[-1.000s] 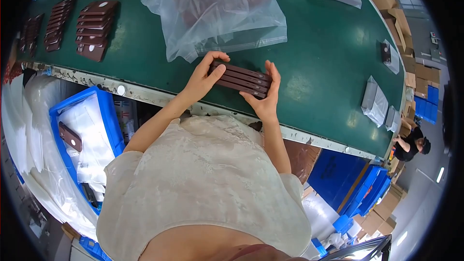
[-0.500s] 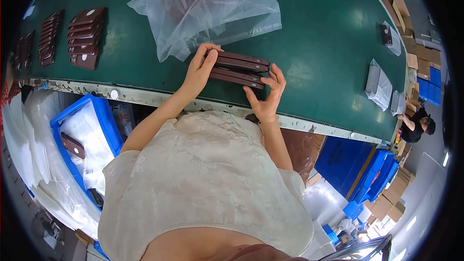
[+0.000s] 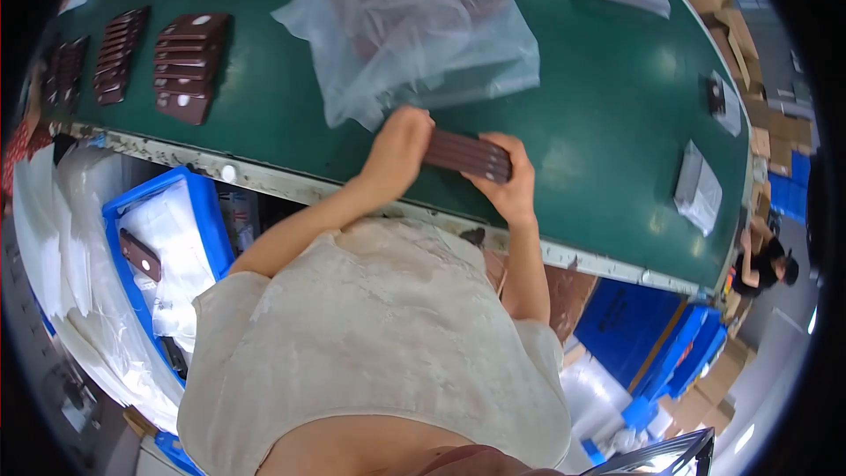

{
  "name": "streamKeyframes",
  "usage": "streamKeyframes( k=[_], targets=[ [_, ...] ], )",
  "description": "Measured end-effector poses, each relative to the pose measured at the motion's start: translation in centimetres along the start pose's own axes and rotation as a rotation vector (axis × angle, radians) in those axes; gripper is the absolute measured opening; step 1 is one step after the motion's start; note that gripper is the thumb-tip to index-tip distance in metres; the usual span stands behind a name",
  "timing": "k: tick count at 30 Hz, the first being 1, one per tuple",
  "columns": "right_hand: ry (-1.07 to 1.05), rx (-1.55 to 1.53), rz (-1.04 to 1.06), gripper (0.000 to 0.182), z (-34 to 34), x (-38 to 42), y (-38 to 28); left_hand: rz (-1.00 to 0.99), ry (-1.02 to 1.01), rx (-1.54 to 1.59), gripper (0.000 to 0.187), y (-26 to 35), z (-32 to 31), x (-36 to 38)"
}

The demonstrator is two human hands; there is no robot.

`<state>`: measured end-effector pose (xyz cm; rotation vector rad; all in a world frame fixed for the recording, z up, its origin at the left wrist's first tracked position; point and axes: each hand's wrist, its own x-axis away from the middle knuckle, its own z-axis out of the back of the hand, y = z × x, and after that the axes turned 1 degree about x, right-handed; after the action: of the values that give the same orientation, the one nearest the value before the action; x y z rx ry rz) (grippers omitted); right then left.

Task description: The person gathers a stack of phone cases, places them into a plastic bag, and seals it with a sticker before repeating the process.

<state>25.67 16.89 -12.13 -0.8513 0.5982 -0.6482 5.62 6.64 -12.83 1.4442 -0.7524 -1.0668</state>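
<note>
Blue bin w/ brn case; brn stack btwn hands.

A loose, cream-coloured fabric top is worn, its surface faintly patterned in irregular patches. The sleeves are short, and the neckline is wide and rounded.

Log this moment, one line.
brown stack: held; left hand: at left end, grip blurred; right hand: gripping right end; plastic bag: on green table

The brown cases look smooth, the bag crinkled plastic, the tabletop faintly glossy.
</note>
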Motion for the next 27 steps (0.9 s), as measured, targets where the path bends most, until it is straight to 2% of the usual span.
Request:
streamKeyframes(
  k=[1, 2, 3, 5, 6, 9, 10, 13, 17, 22, 25, 27],
  targets=[
    [0.018, -0.081, -0.058, 0.066, 0.3, 0.3, -0.7, -0.099, 0.025, -0.245, 0.013, 1.7, 0.4, 0.1],
    [0.029, -0.161, -0.123, 0.064, 0.4, 0.4, -1.4, -0.113, 0.051, -0.268, 0.013, 3.0, 1.5, 0.1],
    [0.014, -0.174, -0.104, 0.064, 0.4, 0.3, -1.9, -0.295, 0.11, -0.425, 0.015, 4.2, 2.8, 0.4],
    [0.211, -0.412, -0.29, 0.06, 0.2, 0.3, -3.1, -0.652, 0.202, -0.734, 0.022, 6.1, 4.7, 1.0],
    [0.205, -0.419, -0.289, 0.06, 0.1, -0.1, -3.6, -0.65, 0.204, -0.742, 0.022, 6.5, 5.2, 0.5],
    [0.401, -0.41, -0.34, 0.055, -1.2, -1.9, -5.3, -0.401, 0.474, -1.065, 0.018, 6.6, 7.2, -2.5],
    [0.402, -0.412, -0.33, 0.055, -1.9, -2.3, -5.7, -0.408, 0.48, -1.066, 0.018, 6.4, 7.6, -2.7],
    [0.38, -0.434, -0.321, 0.055, -4.5, -3.4, -7.1, 0.033, 0.23, -0.545, 0.015, 4.8, 8.9, -2.5],
    [0.27, -0.511, -0.32, 0.057, -7.3, -4.3, -7.8, -0.154, 0.368, -0.476, 0.008, 4.9, 8.3, -3.0],
    [0.235, -0.293, -0.337, 0.053, -7.2, -5.0, -10.0, -0.272, 0.363, -0.495, 0.007, 3.5, 8.6, -3.0],
    [0.302, -0.143, -0.201, 0.05, -7.9, -4.4, -9.2, -0.363, 0.313, -0.531, 0.01, 2.2, 7.7, -2.6],
    [0.324, -0.219, -0.214, 0.049, -8.2, -4.3, -9.4, -0.346, 0.313, -0.554, 0.011, 0.9, 7.5, -1.8]
  ],
)
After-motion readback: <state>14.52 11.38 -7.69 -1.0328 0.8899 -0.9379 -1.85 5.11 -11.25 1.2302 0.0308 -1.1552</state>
